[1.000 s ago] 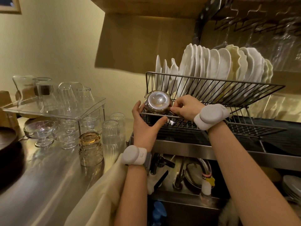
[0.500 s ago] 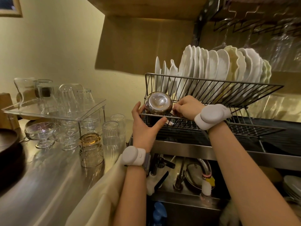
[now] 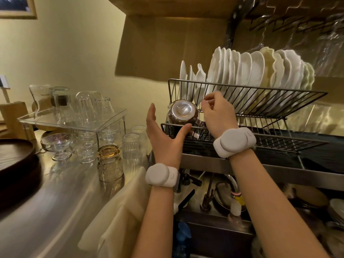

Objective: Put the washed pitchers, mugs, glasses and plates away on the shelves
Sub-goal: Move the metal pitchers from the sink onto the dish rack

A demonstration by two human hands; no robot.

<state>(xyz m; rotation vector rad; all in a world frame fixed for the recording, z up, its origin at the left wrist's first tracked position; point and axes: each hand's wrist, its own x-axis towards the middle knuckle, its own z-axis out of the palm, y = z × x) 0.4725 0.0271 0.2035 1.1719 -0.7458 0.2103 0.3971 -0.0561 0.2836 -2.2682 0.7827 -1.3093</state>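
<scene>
I see left grip wide, right grip loosely curled, empty | pitcher in rack | advise cradling base, lifting clear of wires.

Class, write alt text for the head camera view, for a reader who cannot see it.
Two hands reach toward a steel pitcher lying on its side in a wire dish rack; the left hand is open beside it, the right hand raised with fingers curled. White plates stand above; glasses crowd the counter.
</scene>
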